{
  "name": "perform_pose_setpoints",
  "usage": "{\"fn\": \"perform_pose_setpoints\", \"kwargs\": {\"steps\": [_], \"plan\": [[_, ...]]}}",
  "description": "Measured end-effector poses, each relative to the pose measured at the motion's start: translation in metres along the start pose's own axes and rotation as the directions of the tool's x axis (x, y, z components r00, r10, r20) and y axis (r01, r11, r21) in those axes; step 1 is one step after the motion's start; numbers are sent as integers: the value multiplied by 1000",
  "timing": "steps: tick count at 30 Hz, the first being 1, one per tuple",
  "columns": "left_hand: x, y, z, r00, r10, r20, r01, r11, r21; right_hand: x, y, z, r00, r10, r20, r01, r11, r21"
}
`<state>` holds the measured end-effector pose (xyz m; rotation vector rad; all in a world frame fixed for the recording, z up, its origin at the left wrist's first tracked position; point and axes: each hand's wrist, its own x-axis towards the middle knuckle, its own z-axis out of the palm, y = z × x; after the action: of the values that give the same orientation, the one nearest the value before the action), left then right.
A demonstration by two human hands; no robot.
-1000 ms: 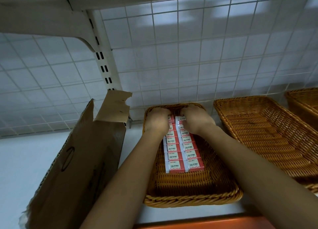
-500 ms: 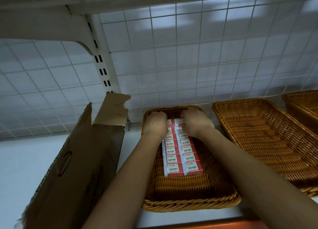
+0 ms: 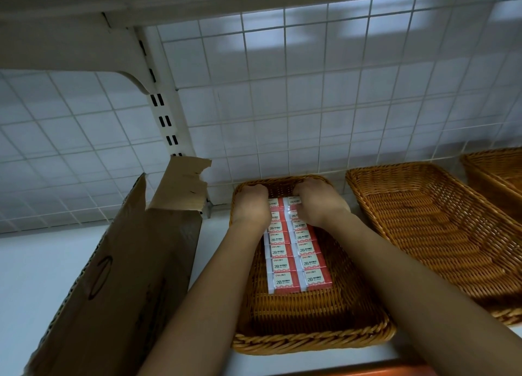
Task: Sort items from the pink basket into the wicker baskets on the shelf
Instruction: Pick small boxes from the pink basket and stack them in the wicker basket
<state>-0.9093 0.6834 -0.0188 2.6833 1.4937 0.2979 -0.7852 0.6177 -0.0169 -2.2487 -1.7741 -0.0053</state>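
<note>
Far to the left of the fingers, one torn cardboard box (image 3: 118, 276) is leaning on the white shelf (image 3: 42, 262), its ragged flap standing up against the wire grid back (image 3: 310, 93). Just right of it, the first of three wicker baskets (image 3: 310, 344) is holding the eraser packs (image 3: 296, 260), which are lying flat in two columns side by side, about seven packs showing in each, every one marked 2B. The left hand (image 3: 251, 206) is resting on the far end of the left column, its fingers curling tightly down over the last packs, tips hidden behind the knuckles. The right hand (image 3: 317, 204) is doing the same on the right column, fingers bent close over the far packs and touching them. Both forearms are reaching in over the basket's near rim. Right of the fingers, a second wicker basket (image 3: 423, 234) is sitting just beside the first, and a third basket (image 3: 497, 172) is showing at the frame's edge beyond it.
</note>
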Motion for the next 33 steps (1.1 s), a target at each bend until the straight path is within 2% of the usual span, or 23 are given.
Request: {"fn": "perform_pose_setpoints", "kwargs": {"steps": [23, 33], "plan": [[-2, 1, 0, 1000, -8, -20, 9, 999, 37, 1, 1, 1, 1000, 7, 12, -7, 1000, 1], [-7, 1, 2, 998, 43, -46, -45, 998, -48, 0, 0, 0, 1000, 4, 20, -4, 1000, 4]]}}
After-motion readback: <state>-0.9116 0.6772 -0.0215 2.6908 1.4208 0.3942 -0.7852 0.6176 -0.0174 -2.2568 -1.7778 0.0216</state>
